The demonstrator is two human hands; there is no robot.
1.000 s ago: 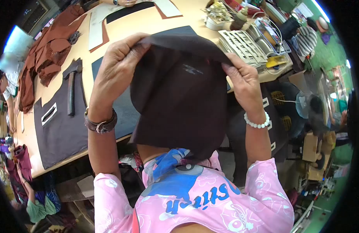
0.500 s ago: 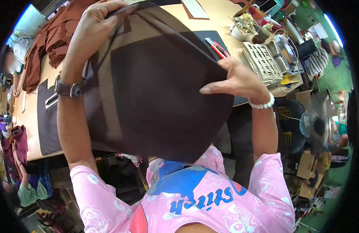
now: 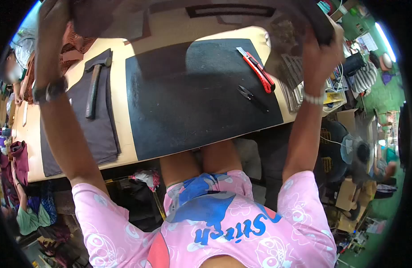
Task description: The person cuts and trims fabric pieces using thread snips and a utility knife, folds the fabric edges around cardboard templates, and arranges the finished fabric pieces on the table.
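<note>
A dark brown cloth (image 3: 170,22) is stretched across the top of the view, blurred, with a narrow framed slot in it. My left hand (image 3: 54,33), in shade at the upper left, is closed on one end of it, its fingertips hard to make out. At the upper right my right hand (image 3: 322,53) grips the other end. Below the cloth lies a black mat (image 3: 192,102) on the table. A red utility knife (image 3: 258,71) and small black snips (image 3: 252,97) rest on the mat's right part.
Left of the mat, a hammer (image 3: 94,87) lies on stacked dark cloth pieces (image 3: 72,134). Rust-brown material (image 3: 74,49) is behind. Slotted pale pieces (image 3: 293,94) stand at the table's right side. Another person's arm (image 3: 20,194) shows at the far left.
The cloth has risen and spread out, uncovering the mat, knife and snips. My left hand moved left and up; my right hand moved up and right, now gripping the cloth's edge.
</note>
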